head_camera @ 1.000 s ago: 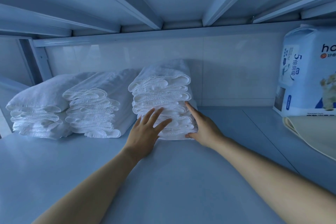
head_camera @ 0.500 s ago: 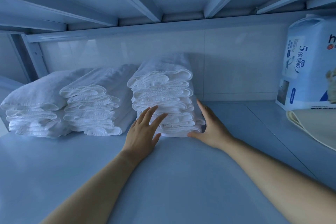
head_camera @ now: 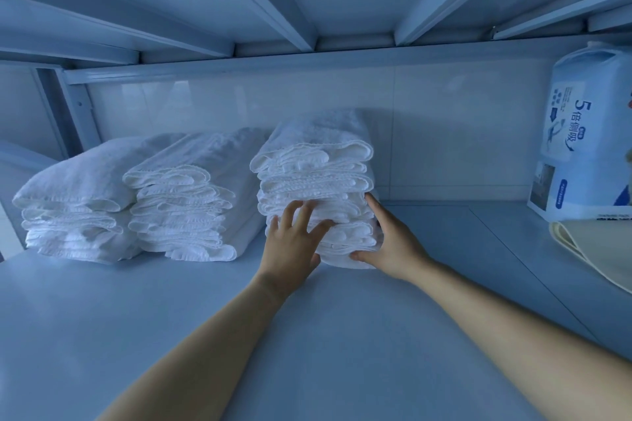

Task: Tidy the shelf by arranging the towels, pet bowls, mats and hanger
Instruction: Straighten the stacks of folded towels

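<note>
On the shelf (head_camera: 171, 335) before me, three stacks of towels stand in a row toward the back wall: the left stack (head_camera: 78, 208), the middle stack (head_camera: 191, 202) touching it, and the right stack (head_camera: 314, 178) just beside. My left hand (head_camera: 290, 246) lies against its front, my right hand (head_camera: 393, 243) against its right side. Far right stands a package (head_camera: 581, 133), with a mat (head_camera: 598, 243) in front of it.

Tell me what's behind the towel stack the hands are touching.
Behind the right towel stack only the pale back wall shows; the shelf strip directly behind it is hidden by the towels.
</note>
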{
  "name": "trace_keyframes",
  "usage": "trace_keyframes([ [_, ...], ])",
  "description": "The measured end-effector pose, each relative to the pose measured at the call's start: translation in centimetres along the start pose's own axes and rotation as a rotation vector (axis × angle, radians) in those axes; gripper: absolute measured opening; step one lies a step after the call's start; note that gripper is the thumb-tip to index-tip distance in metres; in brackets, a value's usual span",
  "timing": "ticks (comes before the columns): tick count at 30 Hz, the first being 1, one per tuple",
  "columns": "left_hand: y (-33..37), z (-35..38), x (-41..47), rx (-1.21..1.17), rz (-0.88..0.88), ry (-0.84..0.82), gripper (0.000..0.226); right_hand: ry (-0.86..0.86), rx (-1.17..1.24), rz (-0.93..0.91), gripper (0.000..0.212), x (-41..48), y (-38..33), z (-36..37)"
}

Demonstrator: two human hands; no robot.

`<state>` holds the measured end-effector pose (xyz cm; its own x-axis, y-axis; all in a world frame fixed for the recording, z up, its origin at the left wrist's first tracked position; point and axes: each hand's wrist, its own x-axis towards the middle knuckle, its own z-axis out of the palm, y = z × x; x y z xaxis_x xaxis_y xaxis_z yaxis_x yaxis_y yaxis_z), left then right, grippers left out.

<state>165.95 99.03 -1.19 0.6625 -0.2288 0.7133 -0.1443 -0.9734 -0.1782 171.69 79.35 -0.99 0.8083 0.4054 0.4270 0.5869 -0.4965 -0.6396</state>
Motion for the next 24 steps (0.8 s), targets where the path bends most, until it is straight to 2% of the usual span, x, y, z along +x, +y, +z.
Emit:
trace_keyframes([
  [8,-0.5,-0.4,-1.1,-0.063,0.126,0.088,0.045,-0.040,0.019,-0.016,0.102,-0.3,-0.6,0.3],
  [11,0.1,-1.8,-1.6,-0.096,0.112,0.065,0.033,-0.031,0.029,-0.069,0.098,-0.7,-1.2,0.6],
  [14,1.9,-2.5,-2.0,-0.140,0.285,0.028,0.026,-0.059,0.071,-0.136,0.094,-0.8,-2.0,1.4],
  [18,0.8,-2.4,-2.2,-0.133,0.194,0.045,0.051,-0.035,0.055,-0.115,0.093,-1.1,-2.7,1.3],
  [21,-1.0,-2.9,-3.0,-0.117,0.123,-0.014,0.051,-0.006,0.049,-0.104,0.095,-1.5,-2.4,0.8],
  [24,-2.3,-3.1,-3.3,-0.085,0.104,-0.074,0.062,-0.004,0.051,-0.101,0.094,-1.4,-2.3,0.6],
])
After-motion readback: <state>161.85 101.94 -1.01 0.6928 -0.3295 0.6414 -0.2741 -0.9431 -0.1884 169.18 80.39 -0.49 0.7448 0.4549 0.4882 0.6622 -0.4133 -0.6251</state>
